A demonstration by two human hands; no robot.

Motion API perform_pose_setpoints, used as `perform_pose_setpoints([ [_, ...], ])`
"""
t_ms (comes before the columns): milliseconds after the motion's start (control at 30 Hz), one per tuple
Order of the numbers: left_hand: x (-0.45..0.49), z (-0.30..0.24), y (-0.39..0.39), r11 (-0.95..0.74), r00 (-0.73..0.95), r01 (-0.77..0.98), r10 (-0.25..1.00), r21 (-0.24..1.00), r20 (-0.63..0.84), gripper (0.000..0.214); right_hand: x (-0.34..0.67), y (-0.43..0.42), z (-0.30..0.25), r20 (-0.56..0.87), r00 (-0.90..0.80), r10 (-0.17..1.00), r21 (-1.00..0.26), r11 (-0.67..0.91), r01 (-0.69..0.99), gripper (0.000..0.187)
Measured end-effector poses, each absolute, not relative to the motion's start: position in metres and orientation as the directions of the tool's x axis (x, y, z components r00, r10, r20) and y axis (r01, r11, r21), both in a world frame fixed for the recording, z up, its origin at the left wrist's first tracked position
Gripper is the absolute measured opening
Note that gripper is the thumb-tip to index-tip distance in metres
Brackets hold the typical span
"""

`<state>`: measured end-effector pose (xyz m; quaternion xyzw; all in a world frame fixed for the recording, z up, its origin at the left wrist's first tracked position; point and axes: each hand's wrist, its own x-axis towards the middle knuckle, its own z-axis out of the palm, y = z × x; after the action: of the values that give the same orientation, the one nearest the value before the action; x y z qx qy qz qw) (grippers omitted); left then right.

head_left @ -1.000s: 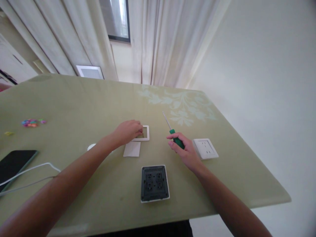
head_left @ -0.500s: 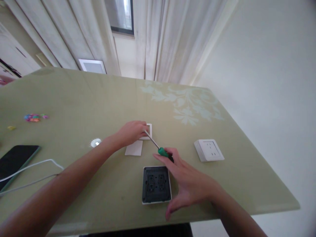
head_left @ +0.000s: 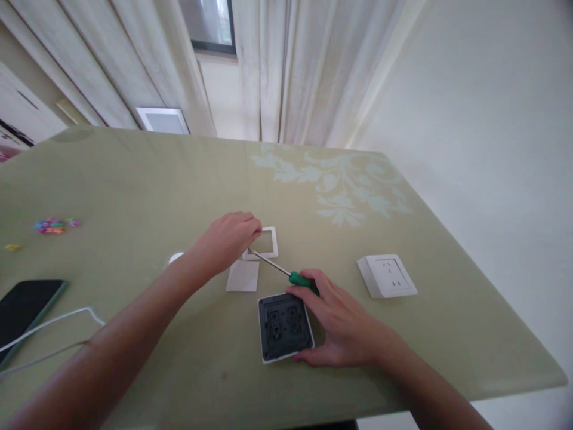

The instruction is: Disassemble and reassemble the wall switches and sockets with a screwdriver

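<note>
My right hand [head_left: 340, 319] holds a screwdriver [head_left: 304, 281] by its green handle, the metal shaft pointing left. The same hand spans a square wall-switch panel [head_left: 286, 327], thumb at its near edge and fingers by its far edge. The panel lies dark back up, with a white rim. My left hand [head_left: 230, 239] is closed over the left side of a white square frame [head_left: 274, 242], close to the shaft's tip. Whatever its fingers hold is hidden. A flat white square plate [head_left: 242, 276] lies just below that hand.
A white wall socket on its box [head_left: 388, 276] sits on the right of the green table [head_left: 179, 179]. A phone [head_left: 27, 307], a white cable [head_left: 58, 319] and small colourful pieces [head_left: 51, 226] are on the left. A round white spot [head_left: 176, 257] is partly behind my left forearm.
My right hand has closed in on the panel, which is now turned slightly. My left hand has shifted a little left, uncovering more of the white frame. The screwdriver lies at a flatter angle.
</note>
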<state>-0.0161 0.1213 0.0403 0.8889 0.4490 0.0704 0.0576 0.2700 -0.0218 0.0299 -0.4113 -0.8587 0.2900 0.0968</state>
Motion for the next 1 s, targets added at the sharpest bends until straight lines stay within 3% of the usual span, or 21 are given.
perform_pose_setpoints([
  [333, -0.026, 0.024, 0.136, -0.606, 0.626, 0.747, 0.78, 0.273, 0.017, 0.028, 0.291, 0.0, 0.017, -0.087, -0.464, 0.882, -0.61, 0.321, 0.725, 0.099],
  [800, -0.021, 0.008, 0.135, -0.574, 0.591, 0.768, 0.806, 0.284, 0.032, 0.021, 0.287, -0.001, 0.012, -0.134, -0.428, 0.894, -0.656, 0.244, 0.714, 0.105],
  [1000, -0.007, 0.034, 0.114, -0.59, 0.634, 0.678, 0.771, 0.438, 0.059, 0.02, 0.288, 0.0, 0.007, -0.125, -0.393, 0.911, -0.685, 0.207, 0.699, 0.107],
])
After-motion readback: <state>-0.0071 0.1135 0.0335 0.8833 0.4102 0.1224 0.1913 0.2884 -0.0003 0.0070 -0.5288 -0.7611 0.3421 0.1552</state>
